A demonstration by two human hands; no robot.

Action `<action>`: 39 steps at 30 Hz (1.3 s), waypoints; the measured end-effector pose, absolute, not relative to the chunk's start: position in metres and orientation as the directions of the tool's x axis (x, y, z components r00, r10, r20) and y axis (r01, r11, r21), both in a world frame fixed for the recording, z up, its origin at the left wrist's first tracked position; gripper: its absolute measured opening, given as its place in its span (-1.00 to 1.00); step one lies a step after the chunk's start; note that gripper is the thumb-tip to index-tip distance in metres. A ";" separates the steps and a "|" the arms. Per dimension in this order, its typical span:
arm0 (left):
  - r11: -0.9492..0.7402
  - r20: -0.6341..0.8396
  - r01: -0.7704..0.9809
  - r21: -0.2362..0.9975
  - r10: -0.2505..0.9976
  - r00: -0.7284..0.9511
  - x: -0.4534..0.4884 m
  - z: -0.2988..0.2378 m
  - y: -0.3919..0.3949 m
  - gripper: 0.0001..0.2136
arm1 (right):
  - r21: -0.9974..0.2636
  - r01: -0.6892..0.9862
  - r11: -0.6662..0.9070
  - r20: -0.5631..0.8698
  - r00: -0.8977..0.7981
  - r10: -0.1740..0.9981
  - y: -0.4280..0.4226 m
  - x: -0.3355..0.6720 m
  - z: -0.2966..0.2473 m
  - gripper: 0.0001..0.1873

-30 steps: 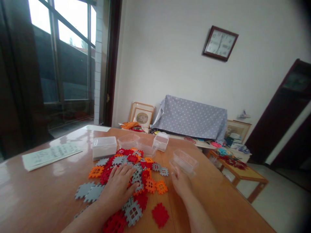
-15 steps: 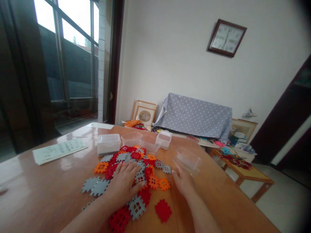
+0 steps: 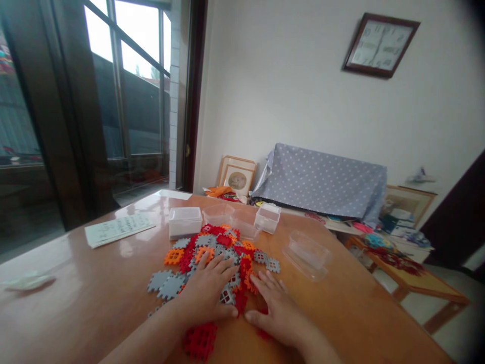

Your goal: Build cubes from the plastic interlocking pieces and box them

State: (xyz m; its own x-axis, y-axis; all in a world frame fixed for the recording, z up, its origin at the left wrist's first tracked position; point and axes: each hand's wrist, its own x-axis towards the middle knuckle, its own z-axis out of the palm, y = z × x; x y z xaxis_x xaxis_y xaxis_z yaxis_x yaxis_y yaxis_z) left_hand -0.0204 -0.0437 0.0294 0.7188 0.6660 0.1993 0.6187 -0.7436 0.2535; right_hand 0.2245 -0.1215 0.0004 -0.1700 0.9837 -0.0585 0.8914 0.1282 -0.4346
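Observation:
A loose heap of plastic interlocking tiles in red, grey and orange lies on the wooden table (image 3: 125, 283). My left hand (image 3: 208, 285) rests palm down on the heap with its fingers spread. Beside the heap's right edge, my right hand (image 3: 275, 306) is spread too, its fingertips at an orange tile (image 3: 250, 281) and its palm over a partly hidden red tile (image 3: 264, 333). Grey tiles (image 3: 170, 286) lie left of my left hand, and a red lattice tile (image 3: 200, 341) sits nearest me. Two grey window-shaped tiles (image 3: 267, 260) stick out to the right.
Behind the heap stand a lidded clear box (image 3: 185, 222), clear plastic tubs (image 3: 242, 226) and a small open box (image 3: 268, 218). Another clear container (image 3: 307, 254) is on the right. Written sheets (image 3: 119, 229) lie at the left. A low wooden stool (image 3: 424, 288) stands beyond the table.
My right hand has moved left to the heap and opened out, now covering the lone red tile. My left hand stays on the tiles. The view has turned slightly left.

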 end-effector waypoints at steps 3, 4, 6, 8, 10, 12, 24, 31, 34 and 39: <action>-0.763 0.284 0.586 0.275 0.646 0.708 -0.018 0.027 -0.040 -0.29 | -0.399 0.907 0.136 0.043 -0.130 0.991 -0.108 0.222 -0.006 -0.25; -0.765 0.316 0.580 0.282 0.644 0.696 -0.017 0.026 -0.040 -0.36 | -0.386 0.912 0.138 0.085 -0.114 0.990 -0.103 0.223 -0.009 -0.32; -0.763 0.376 0.567 0.309 0.646 0.664 -0.016 0.025 -0.038 -0.53 | -0.362 0.923 0.130 0.173 -0.071 0.982 -0.093 0.226 -0.014 -0.44; -0.755 0.417 0.540 0.371 0.655 0.629 -0.015 0.025 -0.035 -0.71 | -0.347 0.932 0.106 0.263 -0.012 0.965 -0.086 0.231 -0.017 -0.53; -0.728 0.447 0.514 0.455 0.685 0.575 -0.015 0.026 -0.032 -0.81 | -0.346 0.934 0.092 0.345 0.035 0.938 -0.085 0.232 -0.017 -0.56; -0.680 0.474 0.515 0.522 0.733 0.488 -0.017 0.028 -0.029 -0.81 | -0.356 0.925 0.134 0.410 0.026 0.912 -0.091 0.225 -0.012 -0.57; -0.456 0.499 0.456 0.764 0.866 0.029 -0.043 0.024 0.006 -0.71 | -0.381 0.712 0.589 0.231 -0.544 0.807 -0.127 0.123 0.018 -0.27; -0.376 0.383 0.352 0.857 0.922 0.052 -0.045 0.022 0.010 -0.70 | -0.329 0.872 0.363 0.278 -0.278 0.920 -0.114 0.156 0.015 -0.58; -0.392 0.390 0.420 0.819 0.916 0.094 -0.044 0.020 0.007 -0.73 | -0.325 0.895 0.304 0.342 -0.188 0.921 -0.108 0.175 0.006 -0.63; -0.434 0.394 0.529 0.729 0.898 0.194 -0.043 0.015 0.003 -0.73 | -0.377 0.915 0.142 0.360 0.004 0.933 -0.087 0.210 -0.013 -0.60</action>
State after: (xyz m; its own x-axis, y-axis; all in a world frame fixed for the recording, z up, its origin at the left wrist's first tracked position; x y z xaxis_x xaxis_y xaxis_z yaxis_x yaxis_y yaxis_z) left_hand -0.0427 0.0025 0.0152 0.1944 0.8983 0.3939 0.5288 -0.4342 0.7293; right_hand 0.2101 -0.0870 -0.0130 0.0040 0.9329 0.3600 0.9151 0.1418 -0.3775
